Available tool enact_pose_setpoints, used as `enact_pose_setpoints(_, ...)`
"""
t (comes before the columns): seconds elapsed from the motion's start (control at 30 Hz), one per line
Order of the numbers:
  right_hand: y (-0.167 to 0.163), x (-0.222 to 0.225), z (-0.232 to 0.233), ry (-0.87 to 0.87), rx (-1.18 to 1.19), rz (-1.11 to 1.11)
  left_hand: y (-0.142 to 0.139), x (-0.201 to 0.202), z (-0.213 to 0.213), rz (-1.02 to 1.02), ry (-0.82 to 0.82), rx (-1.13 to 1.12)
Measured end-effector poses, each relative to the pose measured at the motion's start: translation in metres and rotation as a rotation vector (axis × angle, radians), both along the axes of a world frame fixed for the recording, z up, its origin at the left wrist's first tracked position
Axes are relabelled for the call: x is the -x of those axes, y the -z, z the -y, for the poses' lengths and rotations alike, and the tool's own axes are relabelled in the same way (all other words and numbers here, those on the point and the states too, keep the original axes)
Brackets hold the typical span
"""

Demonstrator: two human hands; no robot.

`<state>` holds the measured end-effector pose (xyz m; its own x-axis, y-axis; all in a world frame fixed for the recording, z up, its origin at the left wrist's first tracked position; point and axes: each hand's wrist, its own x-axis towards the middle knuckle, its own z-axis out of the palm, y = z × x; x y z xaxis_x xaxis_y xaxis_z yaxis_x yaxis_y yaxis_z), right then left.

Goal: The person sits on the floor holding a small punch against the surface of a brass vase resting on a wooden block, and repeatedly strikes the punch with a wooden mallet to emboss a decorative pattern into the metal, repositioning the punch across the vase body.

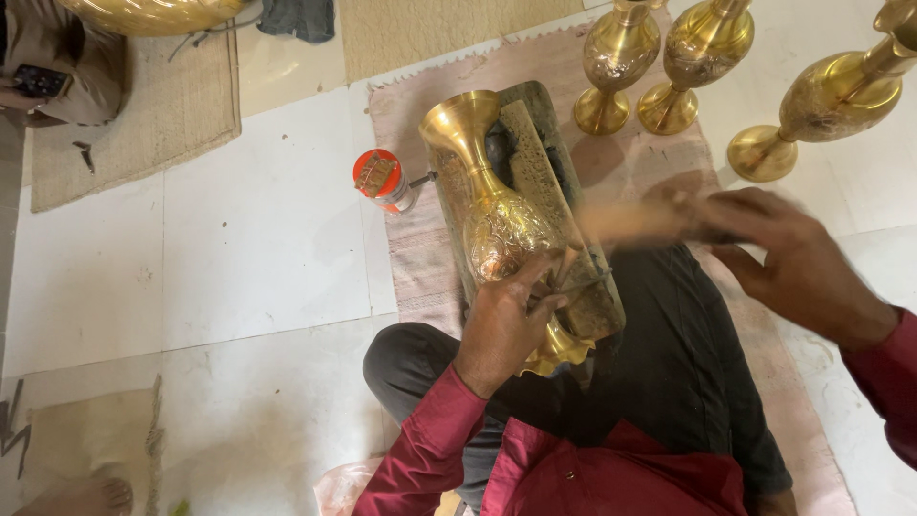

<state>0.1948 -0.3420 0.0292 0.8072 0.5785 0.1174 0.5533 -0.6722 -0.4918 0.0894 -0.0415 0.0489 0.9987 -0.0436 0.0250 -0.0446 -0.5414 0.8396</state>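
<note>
The person sits cross-legged on a pink mat [420, 248], and nearest the camera the left hand [501, 320] is closed round a thin metal punch [564, 277], its tip set against the belly of a brass vase [497, 225]. The vase lies on its side on a dark wooden block [549, 182], mouth pointing away, foot hidden near the lap. The right hand [778, 253] is curled round a wooden mallet [630, 222], which is blurred with motion, handle in the fist and head toward the punch.

To do this stroke well, I judge the punch should be kept steady on the pattern line and gripped low, the fingers clear of its top, and the vase pressed firmly into the block so it cannot roll. Light, even taps would suit thin brass better than one hard blow, which could dent the wall or make the tip skid across the polished surface.

Counted: one vase in work, one block, one punch, one mallet. Just left of the block stands one small orange-capped can [382, 180]. Farther off, three more brass vases stand upright: two [616, 57] [702, 48] close together, a third [831, 100] at the right, tilted in view. At top left part of another person [57, 67] holds a phone [38, 79]
</note>
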Motion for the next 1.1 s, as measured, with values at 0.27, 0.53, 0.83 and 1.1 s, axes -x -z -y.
enact_pose_setpoints(0.27, -0.007, 0.008, -0.003, 0.098, -0.091, -0.065, 0.002, -0.002, -0.002, -0.119, 0.01, 0.055)
enact_pose_setpoints(0.53, -0.005, 0.011, -0.005, 0.096, -0.124, -0.001, 0.004, -0.004, -0.006, -0.024, 0.073, 0.102)
enact_pose_setpoints(0.83, -0.005, 0.017, -0.011, 0.193, -0.287, -0.239, 0.006, -0.006, -0.009, -0.092, 0.084, 0.095)
enact_pose_setpoints(1.1, 0.007, 0.019, -0.007, 0.029, 0.08, 0.391, 0.006, -0.009, -0.013, -0.049, 0.117, 0.115)
